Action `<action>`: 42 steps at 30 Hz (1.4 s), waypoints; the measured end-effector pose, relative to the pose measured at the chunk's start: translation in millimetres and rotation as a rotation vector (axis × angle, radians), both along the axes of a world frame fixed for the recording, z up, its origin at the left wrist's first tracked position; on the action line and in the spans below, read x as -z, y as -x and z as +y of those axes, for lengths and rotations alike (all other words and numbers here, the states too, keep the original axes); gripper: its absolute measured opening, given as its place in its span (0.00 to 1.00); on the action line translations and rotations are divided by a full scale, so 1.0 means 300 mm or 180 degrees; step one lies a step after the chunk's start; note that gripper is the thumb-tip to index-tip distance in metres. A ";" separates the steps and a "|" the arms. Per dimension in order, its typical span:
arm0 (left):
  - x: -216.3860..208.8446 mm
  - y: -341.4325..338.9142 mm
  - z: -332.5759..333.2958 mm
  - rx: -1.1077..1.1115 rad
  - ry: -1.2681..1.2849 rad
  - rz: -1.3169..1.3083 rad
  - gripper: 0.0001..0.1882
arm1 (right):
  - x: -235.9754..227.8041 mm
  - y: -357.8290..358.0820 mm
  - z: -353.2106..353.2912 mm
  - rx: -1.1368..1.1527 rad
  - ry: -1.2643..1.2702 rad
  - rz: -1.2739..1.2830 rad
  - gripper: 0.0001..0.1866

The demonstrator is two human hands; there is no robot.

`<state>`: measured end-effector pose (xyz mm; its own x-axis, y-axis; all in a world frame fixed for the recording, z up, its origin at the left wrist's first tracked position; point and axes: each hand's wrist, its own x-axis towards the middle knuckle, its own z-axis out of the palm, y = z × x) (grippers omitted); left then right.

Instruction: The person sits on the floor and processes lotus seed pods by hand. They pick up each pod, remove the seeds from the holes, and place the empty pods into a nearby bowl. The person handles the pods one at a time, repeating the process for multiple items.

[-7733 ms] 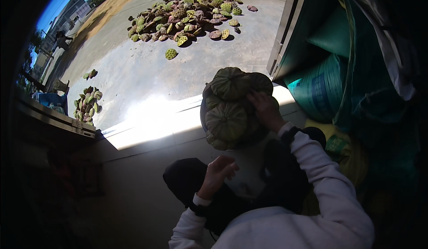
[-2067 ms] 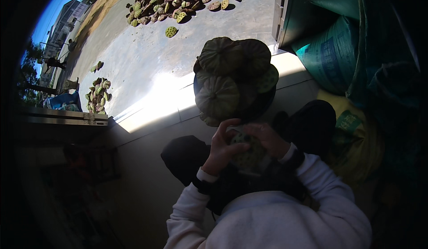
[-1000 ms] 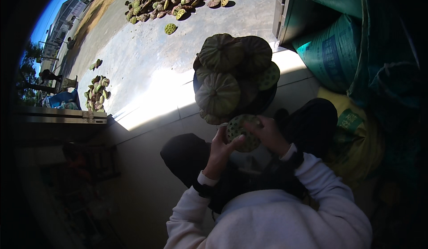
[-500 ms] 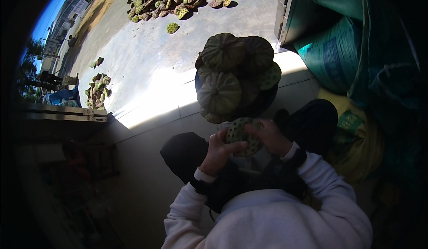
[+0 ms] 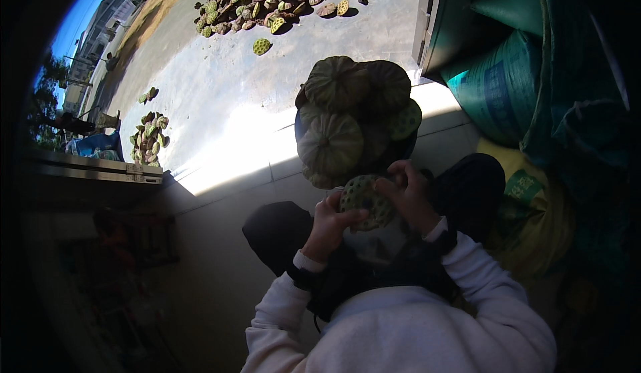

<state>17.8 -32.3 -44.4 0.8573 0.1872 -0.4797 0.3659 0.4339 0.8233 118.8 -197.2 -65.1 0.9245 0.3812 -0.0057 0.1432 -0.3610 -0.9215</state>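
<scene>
A round green lotus seed pod, its face dotted with holes, is held up between my knees. My left hand grips its left side, with the thumb across the lower face. On the right edge of the pod rests my right hand, its thumb against the face and its fingers bent, the forefinger raised. Whether a seed sits between those fingers is too small to tell. Just beyond my hands stands a dark tub heaped with large lotus pods.
More lotus pods lie in a big sunlit pile outside, with a smaller pile at the left. Full green sacks and a yellow sack stand on my right. A metal door track runs at the left.
My right hand's fingers have lifted off the pod's face, and the forefinger now points up. My left hand keeps its hold, and the pod has turned slightly.
</scene>
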 end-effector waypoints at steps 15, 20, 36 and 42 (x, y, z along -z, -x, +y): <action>0.007 0.038 -0.005 0.0286 -0.0020 0.0311 0.18 | 0.026 0.064 -0.007 -0.1256 0.0287 -0.0819 0.19; 0.019 0.040 0.027 0.0224 -0.0134 0.0221 0.20 | 0.056 0.009 -0.003 -0.0296 -0.0649 0.0809 0.16; 0.024 0.058 0.035 0.0037 -0.0050 0.0120 0.23 | 0.035 -0.089 0.009 0.1292 -0.2713 0.2536 0.20; 0.024 0.061 0.023 0.0743 -0.0240 -0.0095 0.22 | -0.045 0.017 -0.095 -0.1142 -0.0360 0.1535 0.25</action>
<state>-0.6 -25.4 -51.6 0.8950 0.0167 -0.4457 0.4241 0.2775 0.8620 113.7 -225.6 -51.6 0.6417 0.6909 -0.3328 -0.2050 -0.2636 -0.9426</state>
